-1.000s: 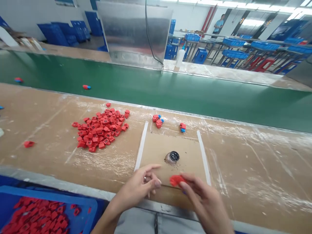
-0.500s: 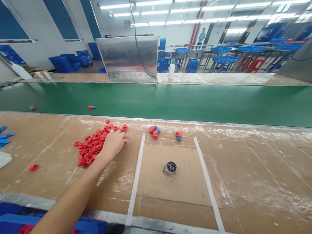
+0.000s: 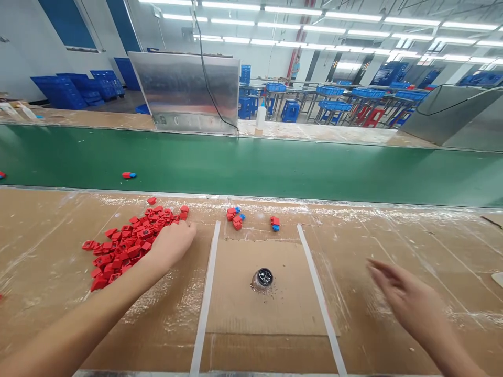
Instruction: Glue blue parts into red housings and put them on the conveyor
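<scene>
My left hand [image 3: 172,242] rests at the right edge of a heap of small red plastic parts [image 3: 124,242] on the cardboard-covered bench; its fingers are curled under, and whatever they hold is hidden. My right hand [image 3: 404,296] hovers over the bench at the right, fingers stretched out and slightly blurred, holding nothing. Between the hands lies a cardboard mat [image 3: 259,288] edged by two white strips, with a small round black-and-metal fixture [image 3: 263,278] in its middle.
Small red-and-blue assembled pieces [image 3: 236,217] and another such piece [image 3: 275,223] lie beyond the mat. A green conveyor belt [image 3: 275,162] runs across behind the bench, carrying a red-and-blue piece [image 3: 128,175]. A metal panel [image 3: 184,91] and a white bottle [image 3: 260,118] stand beyond it. A person [image 3: 295,67] stands far off.
My left hand went from in front of me out to the red heap and has curled at its edge. My right hand, earlier holding a red part, is now out at the right, empty.
</scene>
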